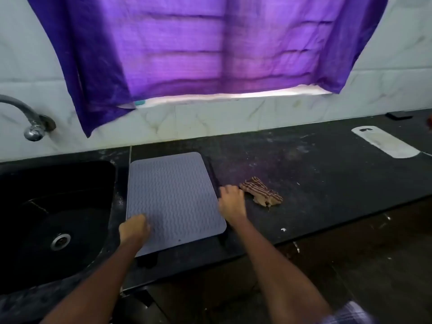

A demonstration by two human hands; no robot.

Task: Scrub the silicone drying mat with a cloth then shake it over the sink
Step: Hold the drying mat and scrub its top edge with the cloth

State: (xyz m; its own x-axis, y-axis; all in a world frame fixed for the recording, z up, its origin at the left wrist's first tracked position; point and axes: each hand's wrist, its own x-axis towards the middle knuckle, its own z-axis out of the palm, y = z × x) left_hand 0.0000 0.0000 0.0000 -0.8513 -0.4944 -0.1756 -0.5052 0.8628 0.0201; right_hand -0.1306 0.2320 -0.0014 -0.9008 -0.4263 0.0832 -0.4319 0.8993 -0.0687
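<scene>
The grey ribbed silicone drying mat (174, 199) lies flat on the black stone table (315, 178), just right of the black sink (56, 206). The left hand (134, 228), fingers curled, presses the mat's 7 o'clock corner. The right hand (232, 202) grasps its 3 o'clock edge. The striped brown cloth (261, 194) lies released beside that hand.

A single head-worn wide-angle view looks forward and steeply down from above the near edge of the dark surface (315, 174), close enough that both forearms reach in from the bottom. It faces the far tiled wall and purple curtain (210, 47), taking in the black sink (28, 183) at left and the surface running off right.
</scene>
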